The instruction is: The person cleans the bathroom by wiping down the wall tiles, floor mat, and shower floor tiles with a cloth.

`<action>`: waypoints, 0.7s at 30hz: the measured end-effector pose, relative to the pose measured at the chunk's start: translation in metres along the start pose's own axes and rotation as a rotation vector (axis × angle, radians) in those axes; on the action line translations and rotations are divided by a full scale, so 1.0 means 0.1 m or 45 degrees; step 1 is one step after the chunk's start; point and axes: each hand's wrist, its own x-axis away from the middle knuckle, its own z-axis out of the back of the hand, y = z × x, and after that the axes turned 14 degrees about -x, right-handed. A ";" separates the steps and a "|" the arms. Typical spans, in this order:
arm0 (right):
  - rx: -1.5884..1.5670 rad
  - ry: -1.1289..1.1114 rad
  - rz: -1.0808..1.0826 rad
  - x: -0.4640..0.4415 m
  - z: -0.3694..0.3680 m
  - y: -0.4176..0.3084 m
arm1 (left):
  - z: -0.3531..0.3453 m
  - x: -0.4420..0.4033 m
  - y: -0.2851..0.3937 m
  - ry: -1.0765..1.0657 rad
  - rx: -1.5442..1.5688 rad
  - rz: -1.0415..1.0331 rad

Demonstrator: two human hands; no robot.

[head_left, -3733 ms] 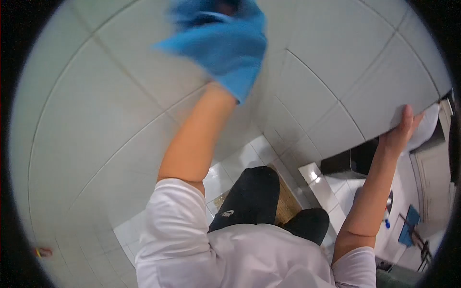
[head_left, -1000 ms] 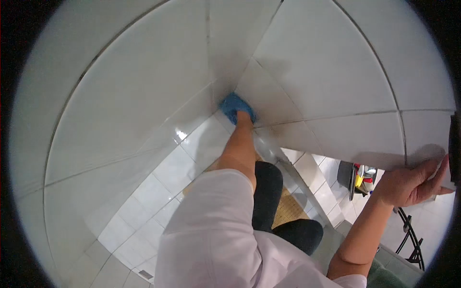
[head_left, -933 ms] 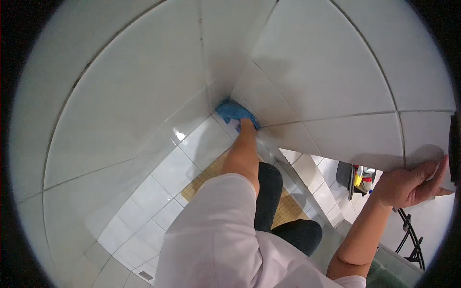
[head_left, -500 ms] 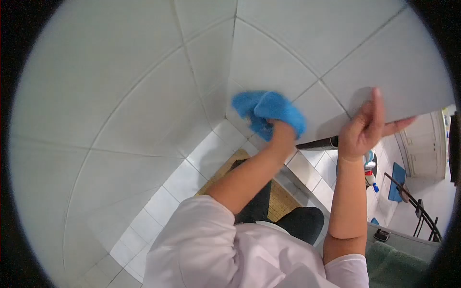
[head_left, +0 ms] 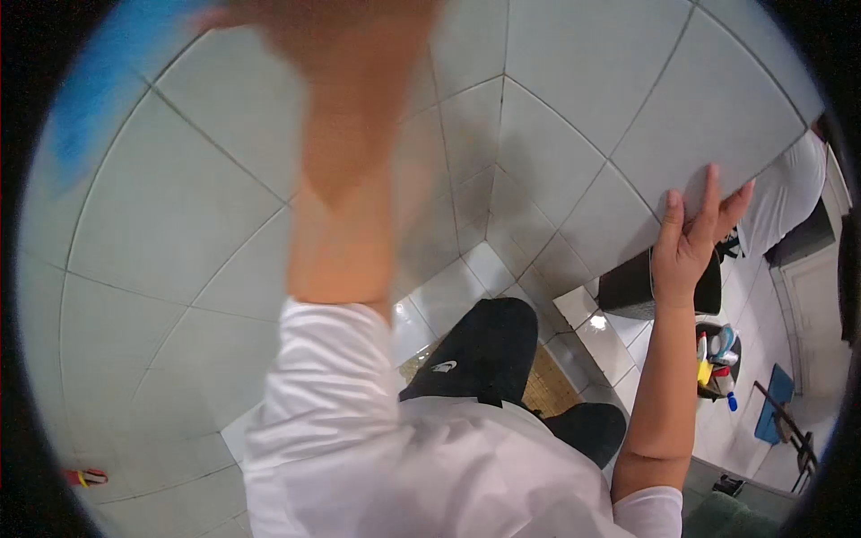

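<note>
My left hand (head_left: 341,36) is raised at the top left, smeared by motion. It holds a blue cloth (head_left: 112,94), also blurred, against or close to the white tiled wall (head_left: 170,179); the fingers are partly cut off by the frame. On the right, my right hand (head_left: 691,242) rests with its fingers spread near the edge of another tiled wall section (head_left: 708,117). That hand holds nothing. Just behind and below it stands a black bin-like container (head_left: 626,291).
A dark basket (head_left: 737,377) holds several bottles on the white floor. Beyond it lies a blue flat object (head_left: 775,403). Another person in a white top (head_left: 794,193) is at the far right. A woven mat (head_left: 552,381) lies under my legs. A small red-yellow item (head_left: 87,477) shows at lower left.
My left hand has swept up and left with the blue cloth, from the corner to the left wall. My right hand stays at the wall edge, fingers more upright. Another person has come into view.
</note>
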 end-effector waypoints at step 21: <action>0.081 0.030 0.082 0.07 -0.13 0.12 | -0.31 1.93 -0.73 -0.947 -0.199 -0.535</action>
